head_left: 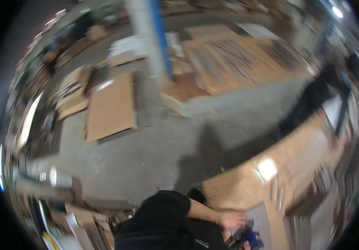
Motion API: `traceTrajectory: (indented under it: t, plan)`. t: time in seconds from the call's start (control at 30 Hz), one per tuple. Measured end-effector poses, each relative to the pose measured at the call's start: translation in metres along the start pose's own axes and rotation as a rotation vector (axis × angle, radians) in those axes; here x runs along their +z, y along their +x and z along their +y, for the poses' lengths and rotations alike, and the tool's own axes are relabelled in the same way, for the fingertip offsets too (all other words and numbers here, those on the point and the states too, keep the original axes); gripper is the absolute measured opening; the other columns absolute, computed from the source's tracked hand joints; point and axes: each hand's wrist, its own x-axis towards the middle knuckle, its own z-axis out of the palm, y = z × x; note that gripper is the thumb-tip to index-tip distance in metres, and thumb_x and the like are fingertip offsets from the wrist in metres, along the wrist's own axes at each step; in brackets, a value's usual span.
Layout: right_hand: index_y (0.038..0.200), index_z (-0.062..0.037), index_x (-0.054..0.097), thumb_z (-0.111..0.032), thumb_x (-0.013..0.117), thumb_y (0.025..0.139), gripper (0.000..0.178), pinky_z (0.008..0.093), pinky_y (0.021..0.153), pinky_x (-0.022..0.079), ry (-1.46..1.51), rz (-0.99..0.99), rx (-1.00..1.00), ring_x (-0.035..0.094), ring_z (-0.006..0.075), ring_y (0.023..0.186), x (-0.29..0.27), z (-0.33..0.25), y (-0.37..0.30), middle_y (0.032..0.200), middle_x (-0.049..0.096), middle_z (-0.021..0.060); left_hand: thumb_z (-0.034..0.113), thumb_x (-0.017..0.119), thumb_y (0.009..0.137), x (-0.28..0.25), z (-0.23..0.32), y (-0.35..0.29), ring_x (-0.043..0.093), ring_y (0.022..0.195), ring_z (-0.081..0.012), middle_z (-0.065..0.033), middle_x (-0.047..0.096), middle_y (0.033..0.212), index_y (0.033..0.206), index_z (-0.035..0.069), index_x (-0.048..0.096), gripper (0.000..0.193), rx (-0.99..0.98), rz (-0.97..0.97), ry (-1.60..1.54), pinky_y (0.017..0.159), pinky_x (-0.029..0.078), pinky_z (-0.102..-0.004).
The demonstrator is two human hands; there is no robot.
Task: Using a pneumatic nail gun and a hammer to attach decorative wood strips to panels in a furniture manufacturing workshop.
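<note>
The picture is blurred by motion. One hand (pixel 231 218), coming from a black short sleeve (pixel 167 208), lies flat on a pale wooden board (pixel 246 183) at the lower edge; which hand it is, I cannot tell, and its fingers seem loosely together. Just below it sits a small dark object with a blue part (pixel 250 239), its shape and direction unclear. The board is long, matte, running up to the right. The floor (pixel 146 154) is rough grey concrete with a flat cardboard sheet (pixel 110 106).
</note>
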Motion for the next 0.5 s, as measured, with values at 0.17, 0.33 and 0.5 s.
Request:
traceTrajectory:
  t: [0.17,0.33,0.5]
  plan:
    - [0.128,-0.0013,0.062,-0.018,0.072,0.096,0.038,0.0328,0.078,0.051,-0.116,-0.23,-0.224,0.063,0.0186,0.091,-0.022,0.037,0.065,0.109,0.068,0.0085,0.05,0.072,0.064,0.011,-0.004,-0.001,0.045,0.138,-0.0441,-0.0219,0.058,0.133,0.102,0.001,0.068,0.062,0.254,0.302,0.628,0.119,0.03,-0.0607]
    - [0.127,-0.0019,0.062,-0.02,0.072,0.096,0.037,0.0324,0.075,0.051,-0.227,-0.48,-0.273,0.063,0.0181,0.088,-0.01,0.047,0.088,0.105,0.068,0.0078,0.051,0.071,0.068,0.012,0.018,0.007,0.045,0.137,-0.0416,-0.0202,0.057,0.133,0.106,0.002,0.065,0.062,0.104,0.431,0.928,0.118,0.031,-0.0592]
    - [0.126,-0.0025,0.063,-0.021,0.072,0.096,0.036,0.032,0.072,0.051,-0.26,-0.559,-0.259,0.063,0.0176,0.085,-0.012,0.064,0.088,0.102,0.069,0.0071,0.053,0.068,0.074,-0.001,0.039,0.003,0.046,0.135,-0.0385,-0.018,0.056,0.133,0.11,0.003,0.062,0.062,0.044,0.448,1.1,0.117,0.033,-0.0573]
